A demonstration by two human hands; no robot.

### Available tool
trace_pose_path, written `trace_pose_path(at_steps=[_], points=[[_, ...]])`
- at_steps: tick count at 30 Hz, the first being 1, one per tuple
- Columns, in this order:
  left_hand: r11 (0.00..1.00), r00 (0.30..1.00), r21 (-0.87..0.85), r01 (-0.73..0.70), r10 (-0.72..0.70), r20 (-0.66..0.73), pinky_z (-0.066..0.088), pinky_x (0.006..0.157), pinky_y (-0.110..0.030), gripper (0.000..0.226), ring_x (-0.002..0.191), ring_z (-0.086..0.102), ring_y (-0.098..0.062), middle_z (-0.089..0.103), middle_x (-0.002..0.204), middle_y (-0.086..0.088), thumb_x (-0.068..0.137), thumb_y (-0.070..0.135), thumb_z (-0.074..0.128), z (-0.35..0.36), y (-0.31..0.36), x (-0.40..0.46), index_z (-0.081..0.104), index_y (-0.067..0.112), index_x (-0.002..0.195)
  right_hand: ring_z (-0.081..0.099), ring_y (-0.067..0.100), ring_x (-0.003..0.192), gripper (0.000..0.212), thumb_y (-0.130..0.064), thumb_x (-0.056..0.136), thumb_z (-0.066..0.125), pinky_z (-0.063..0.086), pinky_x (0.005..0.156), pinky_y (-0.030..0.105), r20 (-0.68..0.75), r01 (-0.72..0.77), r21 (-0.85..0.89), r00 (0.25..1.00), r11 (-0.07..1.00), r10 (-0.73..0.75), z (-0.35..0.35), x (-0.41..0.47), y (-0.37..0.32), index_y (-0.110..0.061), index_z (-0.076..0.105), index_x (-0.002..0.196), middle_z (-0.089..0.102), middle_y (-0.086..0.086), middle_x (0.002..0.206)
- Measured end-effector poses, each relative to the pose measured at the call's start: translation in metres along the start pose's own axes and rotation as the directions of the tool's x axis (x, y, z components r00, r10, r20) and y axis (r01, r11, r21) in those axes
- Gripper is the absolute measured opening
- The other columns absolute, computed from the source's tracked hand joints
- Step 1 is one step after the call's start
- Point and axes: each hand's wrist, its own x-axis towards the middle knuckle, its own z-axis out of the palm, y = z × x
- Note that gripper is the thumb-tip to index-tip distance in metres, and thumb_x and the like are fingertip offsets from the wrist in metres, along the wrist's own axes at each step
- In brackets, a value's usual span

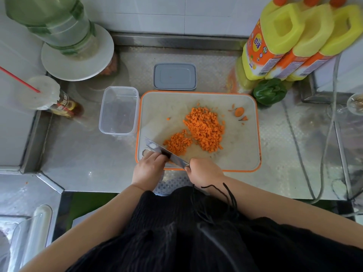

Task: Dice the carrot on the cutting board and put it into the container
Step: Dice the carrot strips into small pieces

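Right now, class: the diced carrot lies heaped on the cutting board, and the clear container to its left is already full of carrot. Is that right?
Not quite. In the head view the clear container is empty; the diced carrot lies heaped on the cutting board.

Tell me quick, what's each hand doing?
Left hand: fingers curled against the knife blade.
Right hand: gripping the knife handle.

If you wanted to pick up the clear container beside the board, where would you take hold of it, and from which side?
Probably by its two long walls, just under the rim, reaching down from above. The clear container stands upright, open and empty; its right wall sits close against the cutting board, so a sideways approach there looks cramped. The near short end, facing bare counter, would also suit.
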Motion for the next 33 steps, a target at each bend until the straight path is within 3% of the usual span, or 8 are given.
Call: trace_pose_path(at_steps=[6,10,15,19,24,27,31,33], points=[[1.000,1.000,0.002,0.025,-0.025,0.010,0.051,0.050,-0.035,0.014,0.075,0.055,-0.026,0.064,0.077,0.001,0.076,0.006,0.060,-0.002,0.004,0.000,0.069,0.015,0.083,0.057,0.025,0.075,0.024,-0.033,0.101,0.041,0.042,0.062,0.033,-0.045,-0.011,0.047,0.999,0.999,0.013,0.001,0.012,-0.011,-0.014,0.048,0.087,0.051,0.001,0.072],[0.975,0.983,-0.124,0.183,-0.185,-0.006,0.051,0.053,-0.032,0.028,0.080,0.062,-0.024,0.069,0.081,0.003,0.085,0.019,0.048,-0.010,0.024,0.009,0.073,0.019,0.096,0.059,0.029,0.084,0.030,-0.037,0.098,0.045,0.039,0.066,0.031,-0.096,-0.084,0.197,0.990,0.977,0.105,-0.002,0.014,0.001,-0.010,0.058,0.095,0.062,0.011,0.089],[0.998,0.988,0.001,-0.069,0.068,-0.136,0.055,0.069,-0.037,0.038,0.097,0.061,-0.024,0.068,0.109,0.000,0.081,0.010,0.051,-0.016,0.041,0.021,0.067,0.017,0.115,0.050,0.025,0.051,0.039,-0.035,0.095,0.050,0.038,0.054,0.031,-0.108,-0.125,0.563,0.969,0.817,0.223,-0.020,0.009,0.016,-0.010,0.048,0.065,0.046,0.006,0.055],[0.934,0.964,0.255,-0.249,0.263,-0.022,0.048,0.094,-0.042,0.067,0.119,0.047,-0.025,0.051,0.139,0.002,0.072,0.006,0.058,-0.020,0.044,0.026,0.052,0.018,0.137,0.042,0.020,0.037,0.039,-0.035,0.094,0.051,0.037,0.045,0.026,-0.059,-0.127,0.751,0.964,0.648,0.258,-0.029,-0.001,0.017,-0.008,0.048,0.066,0.045,0.007,0.049],[0.922,0.959,0.274,-0.275,0.283,0.009,0.047,0.098,-0.043,0.060,0.119,0.046,-0.024,0.060,0.129,-0.001,0.069,0.002,0.067,-0.017,0.028,0.026,0.062,0.013,0.128,0.038,0.017,0.039,0.039,-0.030,0.093,0.052,0.036,0.042,0.025,-0.048,-0.107,0.880,0.949,0.462,0.312,-0.033,-0.009,0.030,-0.011,0.044,0.060,0.040,0.005,0.048],[0.968,0.958,0.043,-0.248,0.251,-0.139,0.054,0.081,-0.037,0.034,0.097,0.058,-0.021,0.072,0.100,-0.001,0.077,0.004,0.054,-0.024,0.029,0.035,0.075,0.013,0.102,0.037,0.019,0.040,0.039,-0.027,0.092,0.050,0.036,0.046,0.027,-0.132,-0.090,0.768,0.947,0.635,0.294,-0.033,-0.007,0.041,-0.012,0.041,0.058,0.039,0.007,0.049],[0.929,0.960,-0.320,0.184,-0.240,-0.146,0.048,0.083,-0.032,0.019,0.094,0.059,-0.020,0.067,0.089,0.009,0.088,0.007,0.064,-0.047,0.045,0.059,0.074,0.016,0.101,0.027,0.019,0.047,0.036,-0.021,0.089,0.049,0.024,0.053,0.032,-0.181,-0.049,0.543,0.968,0.838,0.174,-0.027,-0.006,0.045,-0.013,0.029,0.061,0.028,0.003,0.051],[0.886,0.930,-0.368,0.280,-0.346,-0.124,0.046,0.084,-0.031,0.018,0.096,0.056,-0.017,0.062,0.087,0.015,0.087,0.014,0.068,-0.055,0.045,0.069,0.069,0.019,0.105,0.023,0.016,0.049,0.035,-0.018,0.088,0.049,0.020,0.053,0.032,-0.155,-0.042,0.493,0.979,0.869,0.135,-0.023,-0.006,0.044,-0.014,0.027,0.061,0.026,0.002,0.053]])
